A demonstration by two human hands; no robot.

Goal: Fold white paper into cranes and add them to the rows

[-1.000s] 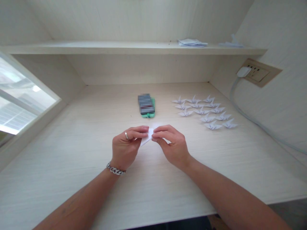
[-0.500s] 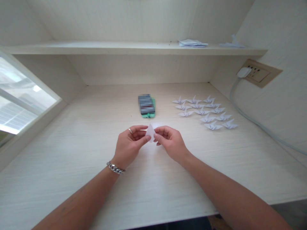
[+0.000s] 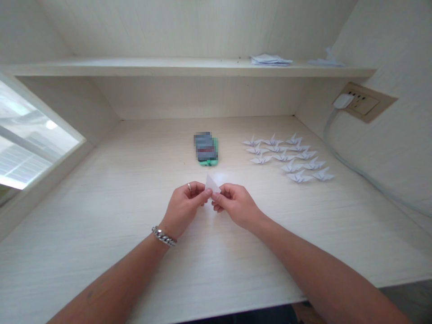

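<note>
A small folded piece of white paper [image 3: 211, 183] is held above the desk, its pointed end up and away from me. My left hand [image 3: 187, 202] pinches its lower left side between thumb and fingers; a ring and a chain bracelet are on this hand and wrist. My right hand [image 3: 236, 202] is closed on the lower right part, thumb on top. Both thumb tips nearly meet at the paper's lower edge, and the fingers beneath are partly hidden. To the right beyond my hands, several white paper cranes [image 3: 283, 156] stand in rows.
A phone-like item in a green case [image 3: 208, 150], its upper face blurred, lies on the desk [image 3: 135, 180] beyond my hands. Folded papers [image 3: 271, 60] rest on the shelf [image 3: 135, 67]. A plug with a cable [image 3: 344, 101] sits in the right wall socket [image 3: 367, 105].
The folded paper has turned, its tip now leaning left. My right fingers have moved down and left on it, and my left fingers have dropped slightly.
</note>
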